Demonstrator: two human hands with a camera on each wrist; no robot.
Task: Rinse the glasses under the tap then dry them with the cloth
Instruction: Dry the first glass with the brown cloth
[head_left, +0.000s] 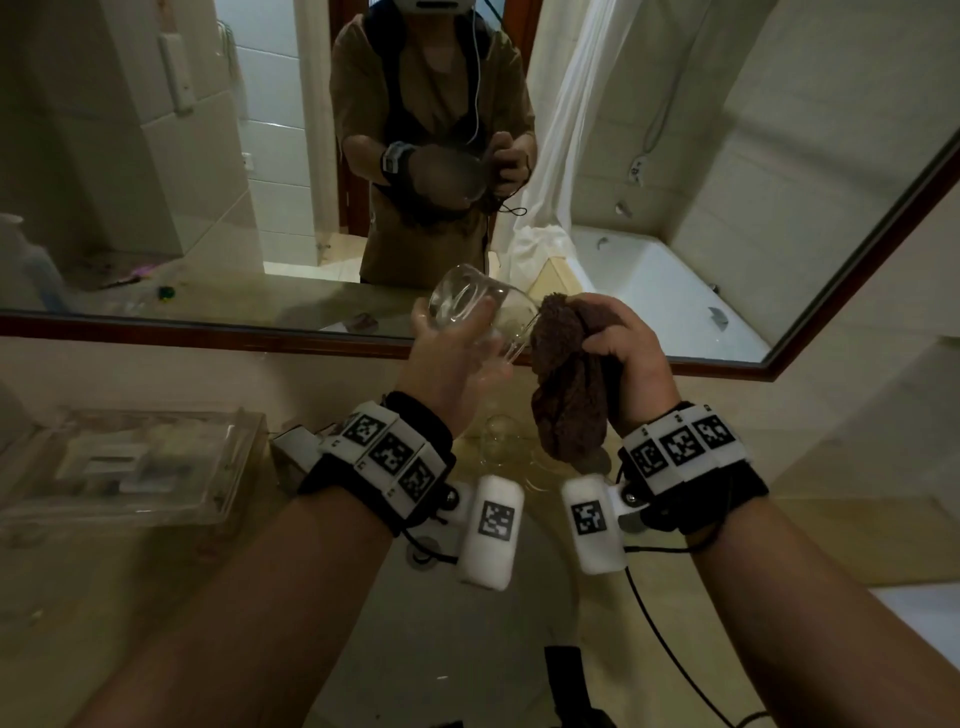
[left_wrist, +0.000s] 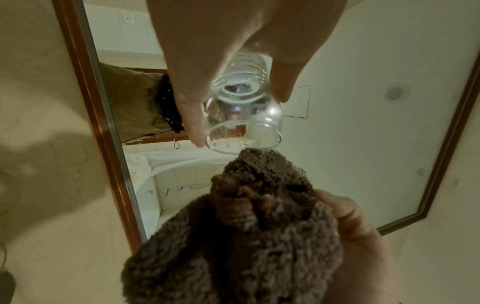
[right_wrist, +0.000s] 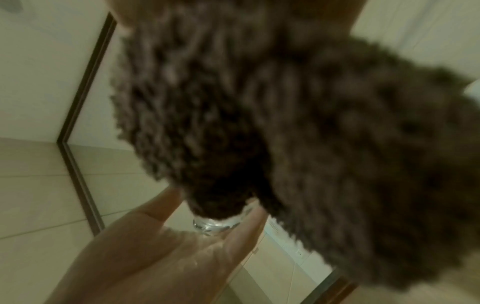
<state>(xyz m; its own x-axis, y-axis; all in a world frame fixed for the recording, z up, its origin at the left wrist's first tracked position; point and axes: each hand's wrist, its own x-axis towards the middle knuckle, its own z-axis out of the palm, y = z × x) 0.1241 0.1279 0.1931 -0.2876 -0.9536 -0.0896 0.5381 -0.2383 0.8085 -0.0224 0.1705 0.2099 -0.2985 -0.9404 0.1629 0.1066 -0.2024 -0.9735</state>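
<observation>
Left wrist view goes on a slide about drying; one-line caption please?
Left hand holds a clear glass on its side, right hand bringing the bunched brown cloth to its rim.

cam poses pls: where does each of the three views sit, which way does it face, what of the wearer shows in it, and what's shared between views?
Head: on the head, facing forward and down at the mirror and sink; both forearms, left hand and right hand show.
Left wrist: looks along the left hand at the glass it holds, with the cloth at the rim.
Right wrist: looks along the cloth, which fills the view; the left hand shows.
Shared: glass, cloth, left hand, mirror frame.
</observation>
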